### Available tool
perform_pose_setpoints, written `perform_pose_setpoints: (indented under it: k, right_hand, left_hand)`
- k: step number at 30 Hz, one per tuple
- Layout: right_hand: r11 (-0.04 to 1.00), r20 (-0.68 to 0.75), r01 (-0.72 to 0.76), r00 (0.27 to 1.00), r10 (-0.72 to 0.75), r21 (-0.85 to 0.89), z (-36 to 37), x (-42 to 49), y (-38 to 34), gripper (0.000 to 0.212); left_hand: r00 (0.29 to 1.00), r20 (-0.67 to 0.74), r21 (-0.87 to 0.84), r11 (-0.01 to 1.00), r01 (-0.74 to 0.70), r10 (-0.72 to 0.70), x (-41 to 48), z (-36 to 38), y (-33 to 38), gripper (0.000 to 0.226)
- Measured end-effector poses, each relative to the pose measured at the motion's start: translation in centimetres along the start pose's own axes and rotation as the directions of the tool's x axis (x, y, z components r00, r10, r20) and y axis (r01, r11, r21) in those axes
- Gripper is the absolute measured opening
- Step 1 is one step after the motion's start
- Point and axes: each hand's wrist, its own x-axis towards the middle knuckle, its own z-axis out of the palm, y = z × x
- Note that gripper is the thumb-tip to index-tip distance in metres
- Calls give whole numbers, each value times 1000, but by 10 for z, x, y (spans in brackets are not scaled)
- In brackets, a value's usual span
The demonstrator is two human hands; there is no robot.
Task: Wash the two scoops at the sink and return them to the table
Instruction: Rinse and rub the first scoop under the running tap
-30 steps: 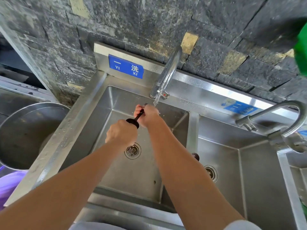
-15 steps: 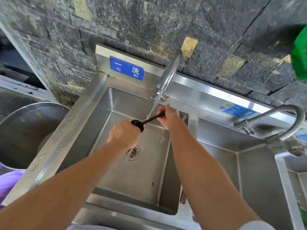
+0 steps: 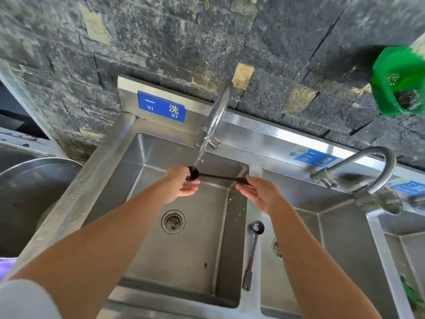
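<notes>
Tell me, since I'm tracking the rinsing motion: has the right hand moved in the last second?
Yes. The right hand, pinching the scoop by its handle, went rightward: from under the tap spout to the divider between the basins.
</notes>
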Motion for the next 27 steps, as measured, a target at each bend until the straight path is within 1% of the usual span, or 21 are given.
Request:
perform_pose_setpoints:
  k: [1, 2, 3, 4, 6, 8, 10, 11, 13, 16, 19, 20, 21, 22, 23, 24, 25, 26, 27]
  right_hand:
    - [1000, 25, -14, 1000, 13, 12, -3, -4, 4, 21]
    - [1000, 55, -29, 998, 28, 10, -6, -9, 8, 20]
    - [999, 86, -48, 995, 48, -11, -8, -14, 12, 19]
    - [997, 111, -69, 991, 74, -46, -10, -19, 17, 18]
    - [984, 149, -124, 979, 142, -125, -16, -29, 26, 18]
    - [958, 194, -175, 956, 221, -228, -21, -39, 33, 23]
    - [909, 277, -192, 911, 305, -369, -24, -46, 42, 27]
    - [882, 317, -189, 883, 345, -432, -24, -49, 46, 29]
    - [843, 375, -185, 833, 407, -505, -22, -53, 53, 31]
    - [837, 452, -221, 758, 470, -500, -17, -57, 63, 22]
    - [860, 530, -324, 684, 501, -395, -16, -57, 75, 18]
    - [869, 550, -347, 675, 492, -352, -17, -56, 78, 20]
    - [876, 546, -350, 687, 481, -332, -17, -54, 80, 21]
    - [888, 502, -294, 741, 446, -354, -17, -52, 81, 21]
    - [885, 417, -168, 833, 362, -433, -17, -50, 81, 20]
    - [828, 317, -9, 921, 225, -560, -17, -46, 81, 19]
    - [717, 237, 122, 969, 63, -687, -18, -44, 82, 18]
    - [609, 191, 190, 980, -65, -770, -18, -41, 83, 18]
    - [558, 173, 212, 977, -123, -802, -16, -39, 85, 19]
  left_hand:
    - [1000, 25, -163, 986, 19, -15, 2, 1, -1, 24]
    - [998, 58, -334, 942, 40, -22, 4, 2, -2, 24]
    - [995, 95, -490, 870, 61, -17, 6, 2, -3, 25]
    - [992, 125, -601, 796, 79, -4, 9, 3, -4, 27]
    - [988, 153, -719, 687, 103, 13, 13, 4, -5, 32]
    - [987, 157, -787, 606, 115, 16, 18, 7, -6, 38]
    - [983, 181, -834, 533, 147, 13, 20, 12, -8, 37]
    - [980, 198, -843, 512, 164, 11, 21, 14, -9, 34]
    - [976, 217, -840, 513, 179, 14, 24, 18, -9, 30]
    - [970, 243, -805, 564, 185, 30, 28, 21, -8, 30]
    - [954, 289, -818, 538, 202, 81, 32, 18, -8, 28]
    - [950, 299, -820, 535, 206, 93, 32, 17, -9, 27]
    - [947, 305, -822, 531, 207, 103, 32, 17, -9, 25]
    - [946, 306, -822, 532, 204, 110, 31, 16, -9, 24]
    - [946, 304, -816, 543, 198, 111, 30, 16, -8, 24]
    - [949, 300, -797, 572, 192, 99, 28, 17, -7, 26]
    - [953, 293, -767, 614, 187, 75, 25, 17, -6, 30]
    - [959, 280, -725, 664, 182, 42, 21, 18, -4, 34]
    - [965, 262, -674, 717, 179, 6, 17, 20, -1, 38]
